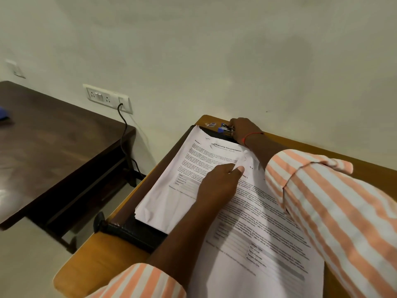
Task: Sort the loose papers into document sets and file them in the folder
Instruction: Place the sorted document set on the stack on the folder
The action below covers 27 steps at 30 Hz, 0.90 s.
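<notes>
A stack of printed papers, headed "Internship Documentation", lies on an open black folder on the orange wooden desk. More printed sheets spread over the desk to the right and near me. My left hand rests on the stack and pinches its right edge, thumb pointing right. My right hand reaches across to the desk's far edge by the wall, where its fingers grip a small blue and metal stapler. My right forearm hides part of the sheets.
A small clip-like item lies at the desk's far corner. A dark wooden table stands to the left across a narrow gap, with a blue object on it. A wall socket has a black cable hanging down.
</notes>
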Each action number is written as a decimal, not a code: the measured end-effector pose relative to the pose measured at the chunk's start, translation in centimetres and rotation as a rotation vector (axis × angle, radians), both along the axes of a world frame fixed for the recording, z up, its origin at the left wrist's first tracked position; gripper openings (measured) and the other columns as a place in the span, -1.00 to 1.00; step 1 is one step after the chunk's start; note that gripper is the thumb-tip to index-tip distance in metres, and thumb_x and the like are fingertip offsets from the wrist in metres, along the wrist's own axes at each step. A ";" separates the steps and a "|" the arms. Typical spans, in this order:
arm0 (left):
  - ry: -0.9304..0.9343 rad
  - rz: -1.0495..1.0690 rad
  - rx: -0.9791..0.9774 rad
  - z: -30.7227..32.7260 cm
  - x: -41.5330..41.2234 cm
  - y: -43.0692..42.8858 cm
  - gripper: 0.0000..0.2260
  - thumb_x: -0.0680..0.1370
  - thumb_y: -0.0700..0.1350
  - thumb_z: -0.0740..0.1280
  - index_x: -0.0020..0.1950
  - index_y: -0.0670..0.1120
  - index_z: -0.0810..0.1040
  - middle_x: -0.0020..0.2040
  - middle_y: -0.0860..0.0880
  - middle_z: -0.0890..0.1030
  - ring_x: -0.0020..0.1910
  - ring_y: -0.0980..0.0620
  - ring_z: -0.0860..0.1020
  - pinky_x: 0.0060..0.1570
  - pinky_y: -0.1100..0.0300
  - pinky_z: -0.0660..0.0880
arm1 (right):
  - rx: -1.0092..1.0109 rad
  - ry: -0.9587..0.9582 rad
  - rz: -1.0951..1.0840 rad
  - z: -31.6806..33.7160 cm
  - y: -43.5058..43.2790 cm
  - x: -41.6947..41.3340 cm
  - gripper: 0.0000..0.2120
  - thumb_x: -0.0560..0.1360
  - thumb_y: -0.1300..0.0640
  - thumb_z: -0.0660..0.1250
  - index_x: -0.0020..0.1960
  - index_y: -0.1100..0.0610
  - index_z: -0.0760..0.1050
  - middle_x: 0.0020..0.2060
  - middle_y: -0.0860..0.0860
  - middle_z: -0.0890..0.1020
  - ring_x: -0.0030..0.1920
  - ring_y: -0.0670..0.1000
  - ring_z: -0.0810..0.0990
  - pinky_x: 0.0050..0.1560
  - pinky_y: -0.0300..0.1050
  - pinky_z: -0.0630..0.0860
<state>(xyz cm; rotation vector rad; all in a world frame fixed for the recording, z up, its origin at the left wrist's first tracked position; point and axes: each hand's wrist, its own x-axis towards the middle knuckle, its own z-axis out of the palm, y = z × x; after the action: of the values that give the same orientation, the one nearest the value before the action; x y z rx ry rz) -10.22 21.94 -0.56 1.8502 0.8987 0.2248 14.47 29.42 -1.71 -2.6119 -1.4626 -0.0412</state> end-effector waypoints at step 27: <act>-0.268 0.005 -0.054 1.0 -1.4 0.9 -0.83 0.62 -0.23 0.36 0.07 0.04 0.60 -0.16 0.19 0.63 -0.20 0.26 0.61 -0.28 0.36 0.44 | 0.428 -0.167 0.390 1.2 -16.7 -12.2 -0.80 0.62 0.13 0.20 0.11 0.11 0.58 -0.01 0.05 0.63 -0.08 0.05 0.58 -0.11 -0.15 0.48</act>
<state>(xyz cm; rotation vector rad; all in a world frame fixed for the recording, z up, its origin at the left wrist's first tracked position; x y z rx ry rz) -11.66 22.87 0.44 1.7186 0.7169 0.4362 2.32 12.73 -0.54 -1.9964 -1.7611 -0.4798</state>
